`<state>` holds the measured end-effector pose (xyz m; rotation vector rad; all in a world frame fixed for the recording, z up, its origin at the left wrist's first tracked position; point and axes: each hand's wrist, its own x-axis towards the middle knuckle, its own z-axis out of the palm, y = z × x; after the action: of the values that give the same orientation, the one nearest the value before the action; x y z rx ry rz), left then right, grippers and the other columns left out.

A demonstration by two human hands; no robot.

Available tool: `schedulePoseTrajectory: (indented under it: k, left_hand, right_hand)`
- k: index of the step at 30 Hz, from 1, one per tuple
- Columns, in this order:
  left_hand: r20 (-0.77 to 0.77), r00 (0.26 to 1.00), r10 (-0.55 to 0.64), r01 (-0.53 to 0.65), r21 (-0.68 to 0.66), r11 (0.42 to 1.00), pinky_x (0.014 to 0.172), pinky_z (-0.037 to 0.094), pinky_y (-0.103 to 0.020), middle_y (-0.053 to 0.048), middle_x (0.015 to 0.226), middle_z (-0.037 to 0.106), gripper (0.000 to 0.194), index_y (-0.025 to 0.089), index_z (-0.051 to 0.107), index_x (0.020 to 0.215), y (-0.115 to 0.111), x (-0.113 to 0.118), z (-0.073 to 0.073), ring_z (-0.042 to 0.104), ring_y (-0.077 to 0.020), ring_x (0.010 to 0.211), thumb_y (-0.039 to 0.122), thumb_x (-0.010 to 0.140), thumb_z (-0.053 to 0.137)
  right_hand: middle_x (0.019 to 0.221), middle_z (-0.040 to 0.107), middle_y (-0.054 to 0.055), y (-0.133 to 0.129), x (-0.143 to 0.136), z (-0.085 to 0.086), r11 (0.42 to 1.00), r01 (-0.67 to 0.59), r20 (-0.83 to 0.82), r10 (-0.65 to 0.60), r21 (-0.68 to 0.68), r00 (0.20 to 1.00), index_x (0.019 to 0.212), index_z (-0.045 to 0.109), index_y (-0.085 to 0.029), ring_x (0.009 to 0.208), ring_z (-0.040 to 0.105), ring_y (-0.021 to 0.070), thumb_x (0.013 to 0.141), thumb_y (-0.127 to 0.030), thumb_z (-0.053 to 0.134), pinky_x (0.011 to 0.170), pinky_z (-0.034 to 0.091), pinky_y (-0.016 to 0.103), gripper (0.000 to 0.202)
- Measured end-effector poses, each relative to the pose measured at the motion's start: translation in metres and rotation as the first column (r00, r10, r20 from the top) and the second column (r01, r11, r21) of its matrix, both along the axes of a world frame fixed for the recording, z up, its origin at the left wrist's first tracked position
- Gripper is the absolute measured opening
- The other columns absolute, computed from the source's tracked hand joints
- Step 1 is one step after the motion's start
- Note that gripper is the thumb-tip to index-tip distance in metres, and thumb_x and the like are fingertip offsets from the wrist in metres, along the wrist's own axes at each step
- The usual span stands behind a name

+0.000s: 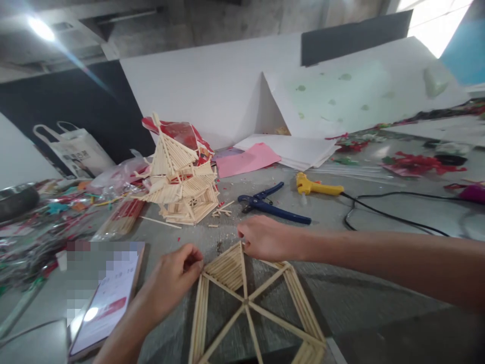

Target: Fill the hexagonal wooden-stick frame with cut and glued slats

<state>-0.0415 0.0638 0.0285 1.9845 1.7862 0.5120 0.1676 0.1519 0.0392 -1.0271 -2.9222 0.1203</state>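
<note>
Head view gives me a flat, six-spoked frame of pale wooden sticks [246, 303], lying on the grey table [174, 323] at the near edge, its bottom cut off by my picture. Its spokes meet at a small hub, and the outline I can follow looks hexagonal. One wedge, at the far left, has a panel of close-set sticks [227, 270] covering most of it, with a gap left toward the hub. Along the left and right sides I see only narrow bands of parallel sticks at the rim; a similar band shows at the lower right, and the table shows dark through the other wedges.

The frame sits between and just nearer than the two hands. I have the left hand [176, 273] at the panel's left corner, fingers curled, thumb close to the forefinger; I can't tell whether it grips or merely touches the stick ends. The right hand [269, 237] is at the far corner, where the panel meets its other spoke, fingers bent in tightly; whatever is between its fingertips is hidden from me.

Beyond the hands I make out a tiered stick model [185, 187], a blue-handled cutter [261, 205] and a yellow glue gun [318, 185].
</note>
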Motion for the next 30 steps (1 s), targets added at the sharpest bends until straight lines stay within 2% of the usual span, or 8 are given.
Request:
schedulePoseTrajectory:
  k: [6,10,14,17,19,22,25,30]
  left_hand:
    - [0.107,0.982,0.157,-0.156,-0.013,0.988,0.058,0.041,-0.025,-0.001,0.068,0.062,0.017,0.018,0.052,0.078,-0.017,-0.003,-0.002,0.058,-0.0159,0.062,0.032,0.080,0.042]
    - [0.142,0.966,0.217,-0.209,-0.073,0.975,0.054,0.040,-0.024,0.001,0.062,0.060,0.016,0.019,0.050,0.077,-0.025,0.002,-0.008,0.056,-0.0150,0.057,0.031,0.081,0.040]
    - [0.157,0.974,0.165,-0.155,-0.073,0.985,0.056,0.040,-0.022,0.001,0.063,0.059,0.015,0.019,0.050,0.076,-0.040,0.018,-0.017,0.055,-0.0133,0.059,0.028,0.081,0.040]
    - [0.116,0.990,0.085,-0.086,0.009,0.996,0.057,0.039,-0.021,0.000,0.068,0.059,0.015,0.019,0.051,0.073,-0.051,0.030,-0.018,0.054,-0.0118,0.061,0.025,0.081,0.040]
    - [0.091,0.996,0.024,-0.027,0.034,0.999,0.056,0.038,-0.020,0.000,0.068,0.058,0.017,0.019,0.052,0.072,-0.053,0.033,-0.014,0.053,-0.0112,0.060,0.025,0.081,0.039]
    - [0.107,0.993,-0.046,0.045,0.007,0.999,0.054,0.037,-0.020,0.002,0.062,0.056,0.017,0.020,0.054,0.073,-0.046,0.026,-0.003,0.051,-0.0109,0.058,0.029,0.081,0.041]
    - [0.123,0.992,0.001,-0.003,0.017,1.000,0.059,0.040,-0.021,0.002,0.066,0.058,0.019,0.020,0.055,0.076,-0.028,0.011,0.005,0.054,-0.0124,0.063,0.034,0.082,0.043]
    - [0.240,0.964,0.117,-0.125,0.018,0.992,0.062,0.044,-0.023,0.001,0.068,0.060,0.022,0.019,0.055,0.082,-0.007,-0.004,0.009,0.057,-0.0140,0.066,0.040,0.079,0.049]
  right_hand:
    - [0.080,0.066,0.011,0.021,-0.035,0.007,0.968,-0.242,0.129,0.233,0.061,0.964,0.078,0.065,-0.011,0.072,0.060,0.0180,0.071,-0.013,0.049,0.057,0.036,0.025,0.018]
    - [0.087,0.065,0.011,0.041,-0.068,0.002,0.882,-0.452,0.184,0.427,0.131,0.885,0.085,0.063,-0.010,0.075,0.057,0.0170,0.076,-0.010,0.047,0.060,0.037,0.026,0.019]
    - [0.083,0.062,0.007,0.038,-0.085,-0.001,0.767,-0.607,0.226,0.566,0.208,0.793,0.084,0.060,-0.012,0.074,0.054,0.0159,0.080,-0.010,0.044,0.061,0.037,0.027,0.017]
    - [0.082,0.060,0.006,0.025,-0.072,0.004,0.730,-0.640,0.210,0.605,0.240,0.768,0.087,0.058,-0.013,0.073,0.053,0.0153,0.080,-0.010,0.046,0.063,0.038,0.028,0.015]
    - [0.084,0.059,0.006,0.015,-0.050,0.009,0.750,-0.600,0.157,0.581,0.277,0.799,0.088,0.058,-0.013,0.077,0.052,0.0161,0.079,-0.010,0.048,0.069,0.040,0.029,0.014]
    - [0.085,0.058,0.008,-0.006,-0.009,0.009,0.855,-0.421,0.027,0.434,0.304,0.900,0.087,0.058,-0.012,0.082,0.051,0.0178,0.084,-0.017,0.046,0.077,0.040,0.032,0.014]
    - [0.087,0.057,0.007,-0.036,0.028,0.002,0.940,-0.265,-0.156,0.301,0.215,0.941,0.086,0.060,-0.014,0.083,0.050,0.0175,0.086,-0.035,0.044,0.078,0.041,0.033,0.026]
    - [0.081,0.059,0.007,-0.078,0.051,-0.013,0.941,-0.255,-0.096,0.281,0.222,0.955,0.089,0.062,-0.015,0.079,0.051,0.0190,0.078,-0.037,0.056,0.076,0.042,0.034,0.024]
